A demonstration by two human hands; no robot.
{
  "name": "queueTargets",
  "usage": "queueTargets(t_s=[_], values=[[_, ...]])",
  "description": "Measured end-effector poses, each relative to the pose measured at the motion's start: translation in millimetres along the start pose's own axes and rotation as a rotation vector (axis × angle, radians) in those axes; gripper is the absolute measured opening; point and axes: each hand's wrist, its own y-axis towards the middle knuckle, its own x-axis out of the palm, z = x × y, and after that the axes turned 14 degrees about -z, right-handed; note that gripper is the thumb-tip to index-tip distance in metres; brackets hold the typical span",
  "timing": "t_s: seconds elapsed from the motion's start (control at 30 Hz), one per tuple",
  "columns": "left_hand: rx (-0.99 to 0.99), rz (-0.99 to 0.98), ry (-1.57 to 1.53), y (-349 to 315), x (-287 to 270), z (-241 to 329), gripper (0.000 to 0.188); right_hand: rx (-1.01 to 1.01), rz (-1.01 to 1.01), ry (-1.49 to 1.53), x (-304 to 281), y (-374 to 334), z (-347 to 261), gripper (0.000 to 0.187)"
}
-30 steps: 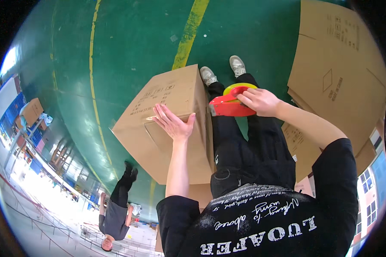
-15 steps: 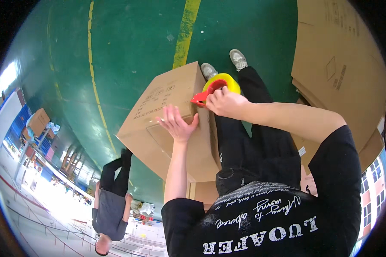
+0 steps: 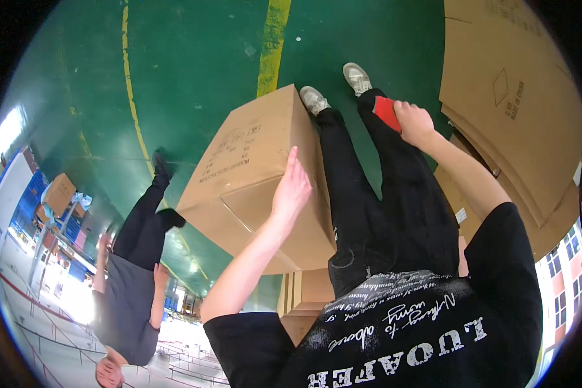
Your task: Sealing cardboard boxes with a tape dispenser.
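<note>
left hand point(image 3: 292, 187): fingers together, flat on cardboard box point(image 3: 258, 174) at centre | right hand point(image 3: 412, 121): has swung from the box top to 1 o'clock, gripping red tape dispenser point(image 3: 386, 111), probably | taping pass seems finished

Brown cardboard box point(image 3: 258, 174), closed, tilted, dark print on one side; left hand point(image 3: 292, 191) flat against its upper face. Flattened brown cartons point(image 3: 511, 97) stacked on the green floor point(image 3: 194, 71) at the person's right, overlapping, dark print and a diamond mark on top. Small brown box point(image 3: 59, 192) far left, distant. More brown cartons point(image 3: 307, 301) below the tilted box.
</note>
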Motion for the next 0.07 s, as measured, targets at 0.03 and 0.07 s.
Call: queueTargets(t_s=[0.03,0.07], values=[[-0.013,-0.097,0.024,1.2,-0.3,1.8,0.058,0.027,0.013,0.082,2.5,-5.5,-0.5,0.047],[-0.017,-0.118,0.044,0.7,-3.7,1.7,0.058,0.053,0.024,0.165,7.0,-8.8,1.2,0.049]])
